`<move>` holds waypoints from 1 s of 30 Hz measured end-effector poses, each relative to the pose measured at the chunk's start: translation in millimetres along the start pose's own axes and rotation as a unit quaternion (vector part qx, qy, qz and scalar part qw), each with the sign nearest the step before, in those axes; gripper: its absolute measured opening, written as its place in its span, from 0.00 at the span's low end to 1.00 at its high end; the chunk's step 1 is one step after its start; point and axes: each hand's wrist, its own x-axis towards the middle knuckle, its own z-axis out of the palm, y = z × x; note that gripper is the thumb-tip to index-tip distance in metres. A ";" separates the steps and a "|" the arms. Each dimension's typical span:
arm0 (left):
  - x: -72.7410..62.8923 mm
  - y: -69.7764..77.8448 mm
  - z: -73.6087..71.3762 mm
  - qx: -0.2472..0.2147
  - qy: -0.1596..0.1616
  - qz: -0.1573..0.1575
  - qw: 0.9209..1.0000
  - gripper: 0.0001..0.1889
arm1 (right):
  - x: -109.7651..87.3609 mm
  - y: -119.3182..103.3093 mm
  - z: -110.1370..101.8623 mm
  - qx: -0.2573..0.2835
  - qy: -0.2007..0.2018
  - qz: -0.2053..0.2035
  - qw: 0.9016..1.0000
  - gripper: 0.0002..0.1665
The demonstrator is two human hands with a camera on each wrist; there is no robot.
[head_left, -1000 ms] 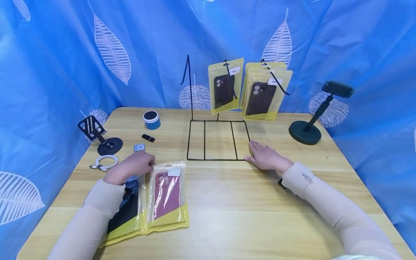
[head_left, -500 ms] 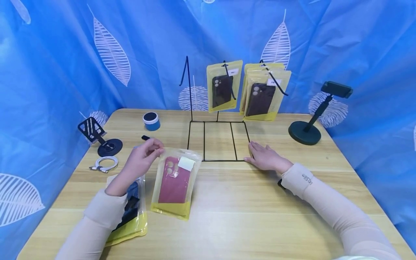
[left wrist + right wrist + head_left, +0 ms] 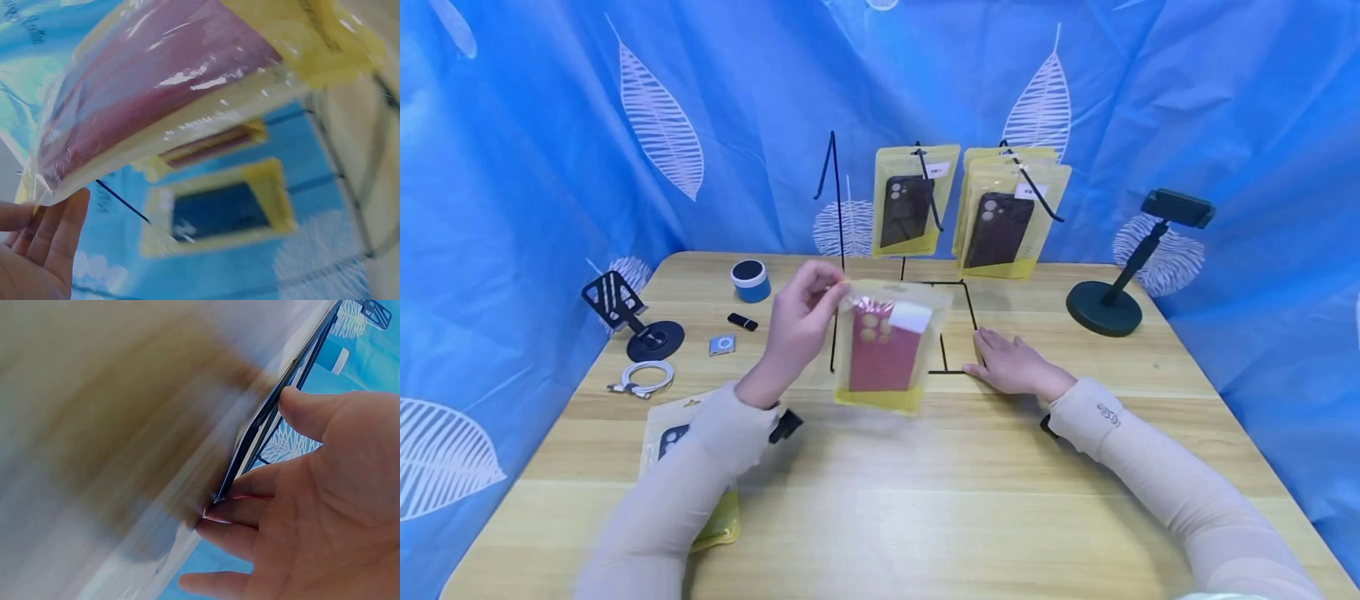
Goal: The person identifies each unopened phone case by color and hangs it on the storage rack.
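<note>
My left hand [image 3: 805, 312] pinches the upper left corner of a clear, yellow-bottomed bag with a dark pink phone case [image 3: 883, 358] in it. The bag hangs in the air in front of the black wire display rack [image 3: 972, 304], partly hiding its base. In the left wrist view the bagged case [image 3: 169, 87] spans the top, with thumb and fingertips on its corner. My right hand [image 3: 1011, 362] rests at the base's front right corner. Its fingers [image 3: 234, 537] lie fairly straight against the wire. Bagged dark phone cases hang on the middle hook [image 3: 906, 208] and right hook [image 3: 1000, 229].
Another bagged phone case [image 3: 718, 521] lies partly under my left sleeve. At left are a folding stand [image 3: 655, 337], a white cable [image 3: 658, 379], a small silver player [image 3: 722, 344], a black USB stick [image 3: 742, 322] and a blue speaker [image 3: 751, 283]. A phone stand [image 3: 1105, 308] stands at right.
My left hand has lifted the bagged pink phone case off the table and carried it right and forward toward the rack. The right hand has stayed at the rack's corner.
</note>
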 end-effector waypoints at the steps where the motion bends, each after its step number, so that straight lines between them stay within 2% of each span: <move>1: 6.5 3.5 6.6 -0.009 0.006 0.012 1.000 0.04 | -0.1 0.0 0.0 -0.001 0.003 -0.002 1.000 0.45; 3: 18.2 10.1 18.8 -0.025 0.017 0.030 0.999 0.04 | 0.0 -0.1 0.0 0.003 0.005 -0.004 1.000 0.45; 6: 31.8 17.5 33.4 -0.037 0.027 0.040 0.998 0.04 | 0.5 -0.4 0.6 0.003 0.002 -0.007 1.000 0.45; 11: 46.0 19.8 47.4 -0.036 0.038 0.035 0.998 0.04 | 0.6 1.8 2.0 -0.007 -0.007 -0.004 1.000 0.44; 15: 53.7 16.1 52.1 -0.038 0.052 0.027 0.998 0.02 | -0.8 2.8 1.0 -0.005 -0.004 -0.002 1.000 0.44; 23: 69.5 -1.2 51.3 -0.029 0.073 0.005 0.997 0.02 | -2.3 0.0 -0.6 0.002 0.005 0.002 1.000 0.45; 30: 85.8 -16.6 52.4 0.007 0.071 -0.037 0.997 0.07 | -2.0 -0.3 -0.1 0.004 0.003 -0.002 1.000 0.46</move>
